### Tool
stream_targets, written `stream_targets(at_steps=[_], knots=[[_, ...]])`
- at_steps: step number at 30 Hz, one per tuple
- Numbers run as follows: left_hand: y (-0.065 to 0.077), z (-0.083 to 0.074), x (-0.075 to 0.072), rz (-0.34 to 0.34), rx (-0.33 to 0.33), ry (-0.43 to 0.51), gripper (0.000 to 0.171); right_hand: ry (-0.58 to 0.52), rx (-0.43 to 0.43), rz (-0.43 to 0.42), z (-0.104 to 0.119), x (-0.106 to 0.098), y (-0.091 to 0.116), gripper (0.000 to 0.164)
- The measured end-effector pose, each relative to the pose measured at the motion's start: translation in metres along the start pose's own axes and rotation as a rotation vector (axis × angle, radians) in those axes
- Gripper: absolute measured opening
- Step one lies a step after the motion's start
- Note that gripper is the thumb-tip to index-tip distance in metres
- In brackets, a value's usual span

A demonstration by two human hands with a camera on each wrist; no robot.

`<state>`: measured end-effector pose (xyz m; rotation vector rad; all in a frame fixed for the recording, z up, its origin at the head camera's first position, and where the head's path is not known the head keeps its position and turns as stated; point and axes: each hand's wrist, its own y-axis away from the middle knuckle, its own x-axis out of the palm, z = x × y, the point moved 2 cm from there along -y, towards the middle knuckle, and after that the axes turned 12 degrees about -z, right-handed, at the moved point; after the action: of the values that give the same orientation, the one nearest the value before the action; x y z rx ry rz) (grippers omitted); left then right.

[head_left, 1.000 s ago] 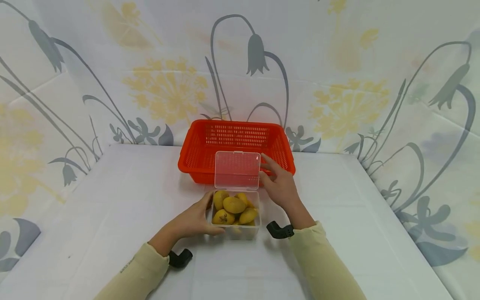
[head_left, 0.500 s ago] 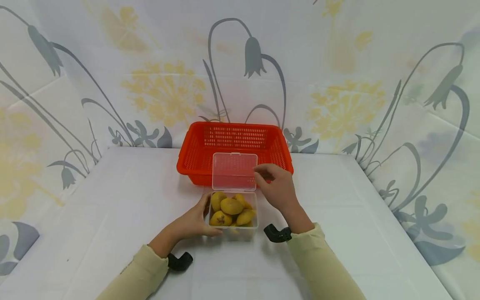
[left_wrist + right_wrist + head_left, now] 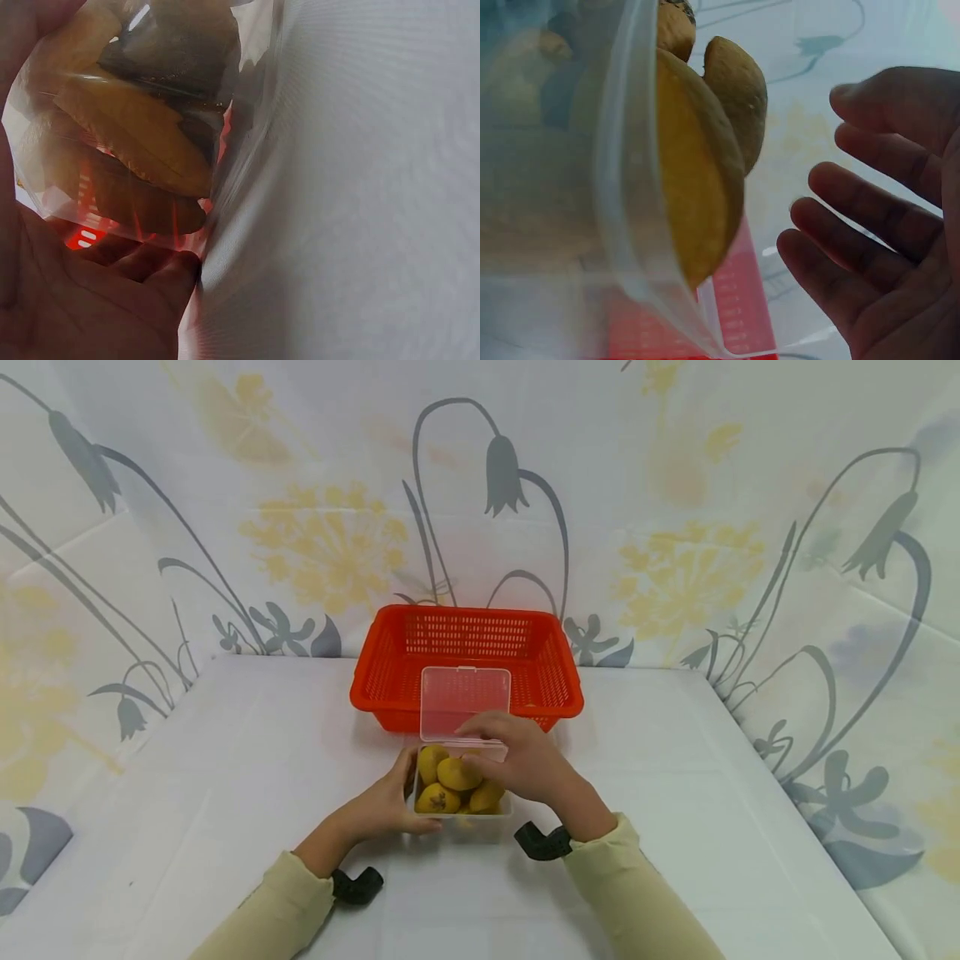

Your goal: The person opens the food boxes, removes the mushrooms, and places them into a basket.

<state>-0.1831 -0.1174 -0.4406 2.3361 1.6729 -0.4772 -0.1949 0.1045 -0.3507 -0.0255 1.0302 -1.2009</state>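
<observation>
A clear plastic box (image 3: pixel 491 828) full of yellow fruits (image 3: pixel 459 774), which look like small mangoes, stands on the table. Its hinged lid (image 3: pixel 465 689) is raised at the back. My left hand (image 3: pixel 378 808) grips the box's left side, thumb at the front and fingers behind. In the left wrist view, that palm (image 3: pixel 90 300) lies by the clear wall, with fruit (image 3: pixel 142 139) showing through. Over the box's right rear is my right hand (image 3: pixel 528 758). The right wrist view shows its fingers (image 3: pixel 855 225) relaxed and apart from the nearest fruit (image 3: pixel 697 172).
Behind the box stands a red plastic basket (image 3: pixel 363 693) with slotted walls. White cloth (image 3: pixel 285 735) covers the table, and a flower-printed sheet (image 3: pixel 322 552) hangs at the back and sides. Each wrist bears a black camera mount (image 3: pixel 542 842).
My right hand has left the lid's right edge and moved left and nearer, over the box. The lid stays raised. My left hand keeps its grip on the box.
</observation>
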Motion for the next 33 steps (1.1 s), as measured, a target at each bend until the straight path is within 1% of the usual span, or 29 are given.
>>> stream_targets(at_steps=[7,11,15,20,26,33], knots=[[0.001,-0.003,0.001,0.000,-0.006,-0.016,0.110,0.077,0.002,0.143,0.007,0.008,0.003,0.031],[0.002,-0.004,0.001,-0.003,-0.021,-0.025,0.110,0.123,-0.002,0.232,0.010,0.011,0.003,0.031],[0.002,-0.005,0.001,-0.003,-0.028,-0.027,0.110,0.164,0.006,0.291,0.014,0.012,0.002,0.034],[0.001,-0.005,0.000,0.003,-0.019,-0.018,0.109,0.196,0.005,0.322,0.017,0.013,0.002,0.038],[0.001,-0.005,0.001,0.008,-0.003,-0.010,0.107,0.224,0.026,0.344,0.019,0.014,0.003,0.042],[0.002,-0.004,0.001,0.006,-0.024,-0.005,0.108,0.235,0.013,0.350,0.018,0.014,0.004,0.043]])
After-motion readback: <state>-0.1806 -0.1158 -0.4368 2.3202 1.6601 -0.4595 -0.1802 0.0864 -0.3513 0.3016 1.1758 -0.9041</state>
